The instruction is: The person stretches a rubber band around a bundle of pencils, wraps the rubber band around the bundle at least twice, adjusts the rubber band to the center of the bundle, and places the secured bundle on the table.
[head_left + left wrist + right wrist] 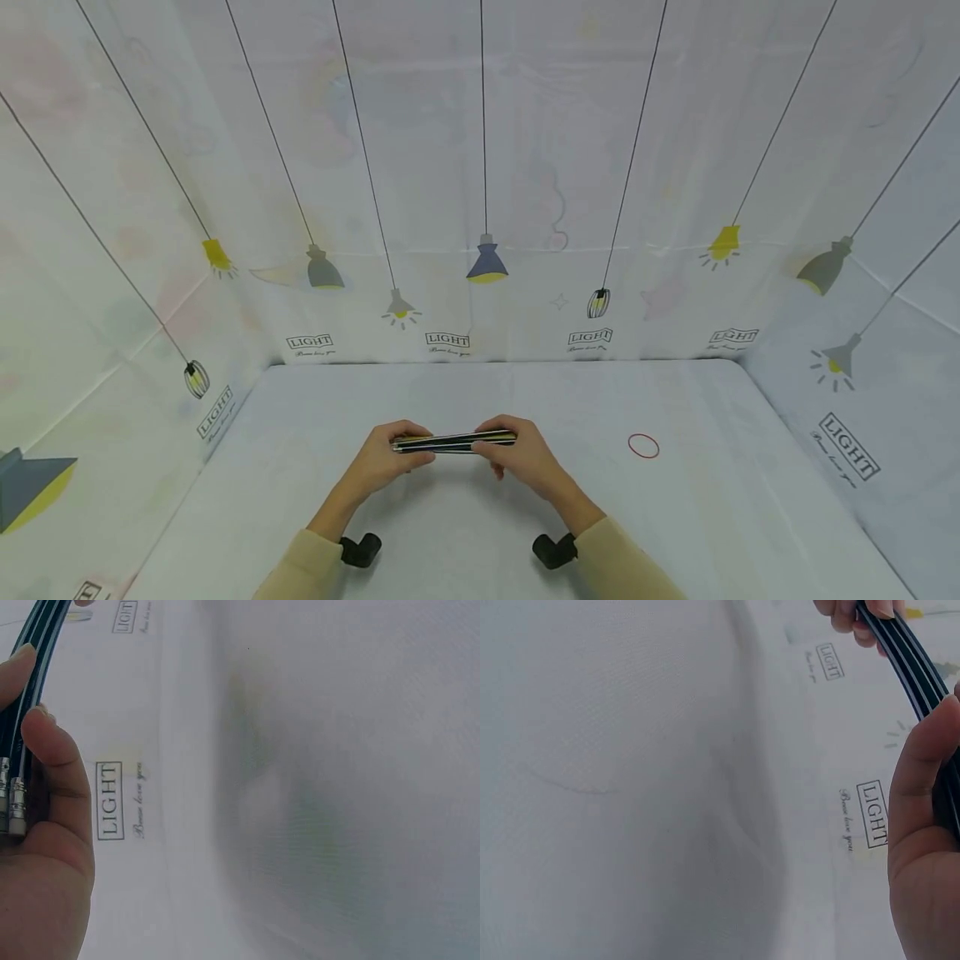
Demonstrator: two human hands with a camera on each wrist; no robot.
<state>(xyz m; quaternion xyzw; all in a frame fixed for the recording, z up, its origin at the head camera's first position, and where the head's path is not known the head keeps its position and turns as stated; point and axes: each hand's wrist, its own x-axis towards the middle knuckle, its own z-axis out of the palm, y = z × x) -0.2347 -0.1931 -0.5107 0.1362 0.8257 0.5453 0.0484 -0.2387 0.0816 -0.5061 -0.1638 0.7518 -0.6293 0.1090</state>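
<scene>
Nearest to the camera are two beige sleeves, each with a small black wrist camera. A little further, the left hand (384, 460) and the right hand (517, 454) hold a bundle of pencils (453, 442) between them, level and just above the desk (465, 533). Each hand has its fingers curled around one end of the bundle; the left wrist view shows the metal eraser ends at the left thumb. The pencils look light, stiff and smooth, so I think they can slide apart; holding them near both ends keeps them together. Further right, a red rubber band (643, 446) lies flat on the desk, well apart from the hands. Behind stands a cloth wall with printed lamps.
</scene>
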